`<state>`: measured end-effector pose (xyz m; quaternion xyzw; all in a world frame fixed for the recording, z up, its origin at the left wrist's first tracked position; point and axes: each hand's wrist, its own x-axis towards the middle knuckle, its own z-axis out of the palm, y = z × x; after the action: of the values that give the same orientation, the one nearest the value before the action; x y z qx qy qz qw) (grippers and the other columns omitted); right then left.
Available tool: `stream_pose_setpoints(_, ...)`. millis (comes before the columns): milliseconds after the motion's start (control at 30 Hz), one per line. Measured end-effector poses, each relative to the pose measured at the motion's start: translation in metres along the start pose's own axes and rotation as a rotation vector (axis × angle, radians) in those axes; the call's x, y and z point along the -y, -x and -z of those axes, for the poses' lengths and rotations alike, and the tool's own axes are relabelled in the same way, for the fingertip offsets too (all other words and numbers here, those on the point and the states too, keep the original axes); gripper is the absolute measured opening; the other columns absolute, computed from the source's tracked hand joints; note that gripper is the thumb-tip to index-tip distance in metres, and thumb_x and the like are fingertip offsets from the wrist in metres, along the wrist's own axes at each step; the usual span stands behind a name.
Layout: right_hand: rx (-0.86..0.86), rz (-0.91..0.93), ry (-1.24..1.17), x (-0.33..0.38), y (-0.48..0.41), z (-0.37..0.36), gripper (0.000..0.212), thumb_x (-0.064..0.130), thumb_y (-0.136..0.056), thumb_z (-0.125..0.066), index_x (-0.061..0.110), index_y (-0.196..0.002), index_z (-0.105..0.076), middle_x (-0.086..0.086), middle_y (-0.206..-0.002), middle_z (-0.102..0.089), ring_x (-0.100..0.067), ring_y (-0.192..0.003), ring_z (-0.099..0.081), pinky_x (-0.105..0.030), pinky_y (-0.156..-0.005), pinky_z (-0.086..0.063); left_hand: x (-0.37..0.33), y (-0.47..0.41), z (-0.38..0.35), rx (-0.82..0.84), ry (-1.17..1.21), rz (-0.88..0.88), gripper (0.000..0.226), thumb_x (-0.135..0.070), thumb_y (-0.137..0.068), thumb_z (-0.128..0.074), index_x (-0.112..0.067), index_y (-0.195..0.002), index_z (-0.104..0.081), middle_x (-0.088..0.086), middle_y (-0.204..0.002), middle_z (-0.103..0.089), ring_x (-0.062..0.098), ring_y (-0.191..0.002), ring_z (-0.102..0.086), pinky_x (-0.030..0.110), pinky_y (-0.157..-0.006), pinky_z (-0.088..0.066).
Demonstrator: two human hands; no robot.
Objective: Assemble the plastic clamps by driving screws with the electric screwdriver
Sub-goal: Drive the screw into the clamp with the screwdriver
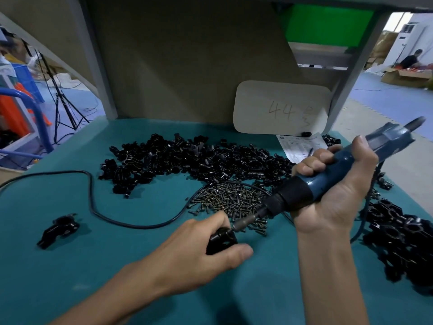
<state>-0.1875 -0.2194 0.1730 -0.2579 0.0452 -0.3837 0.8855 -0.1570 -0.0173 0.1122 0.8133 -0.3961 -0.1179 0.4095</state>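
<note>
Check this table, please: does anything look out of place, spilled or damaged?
Nothing looks damaged. One black clamp lies alone at the left of the table, apart from the heap of clamp parts. A black cable loops across the work area and curves round the screw pile, where it could snag.

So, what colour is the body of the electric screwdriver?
The electric screwdriver is dark blue, with a black collar near the bit; head view shows it.

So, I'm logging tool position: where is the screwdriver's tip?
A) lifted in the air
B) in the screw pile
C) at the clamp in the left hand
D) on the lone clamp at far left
C: the tip of the screwdriver meets the clamp that the left hand grips.
</note>
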Motion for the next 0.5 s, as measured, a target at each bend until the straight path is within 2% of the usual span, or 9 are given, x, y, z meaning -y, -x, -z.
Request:
stream_pose_setpoints(100,-0.100,0.023,0.075,0.001,0.000,-0.001,0.024,0.036,-0.094,-0.067,0.021,-0.086,-0.049,0.007,-0.065,-0.051,-0.007,-0.050,-0.047,-0.020,-0.047,-0.043,0.003,0.000,-0.001,-0.091,-0.346,-0.041,0.047,-0.085,-0.076,-0.041,-0.039,-0.085,-0.032,-0.006,-0.063,-0.055,0.015,-0.060,-0.052,0.034,-0.057,-0.040)
stream_pose_setpoints(200,-0.285,0.022,0.103,-0.001,-0.003,0.003,0.029,0.030,-0.091,-0.072,0.018,-0.095,-0.045,0.005,-0.061,-0.051,-0.009,-0.046,-0.047,-0.019,-0.046,-0.042,0.007,-0.008,0.002,-0.169,-0.563,-0.163,0.044,-0.077,-0.083,-0.032,-0.033,-0.087,-0.030,-0.009,-0.057,-0.047,0.020,-0.055,-0.051,0.035,-0.054,-0.033)
stream_pose_setpoints(300,-0.389,-0.016,0.101,-0.004,-0.009,0.010,0.024,0.024,-0.092,-0.068,0.018,-0.088,-0.045,0.004,-0.061,-0.049,-0.010,-0.043,-0.045,-0.017,-0.045,-0.039,0.008,-0.015,0.004,-0.202,-0.677,-0.254,0.042,-0.068,-0.087,-0.041,-0.026,-0.084,-0.035,-0.010,-0.051,-0.041,0.021,-0.047,-0.049,0.030,-0.049,-0.026)
stream_pose_setpoints(500,-0.454,-0.025,0.102,-0.008,-0.009,0.017,0.023,0.018,-0.092,-0.067,0.016,-0.088,-0.044,0.004,-0.060,-0.048,-0.010,-0.043,-0.044,-0.019,-0.045,-0.039,0.012,-0.021,0.000,-0.269,-0.769,-0.308,0.041,-0.061,-0.086,-0.048,-0.020,-0.080,-0.045,-0.007,-0.047,-0.048,0.023,-0.041,-0.046,0.026,-0.047,-0.021)
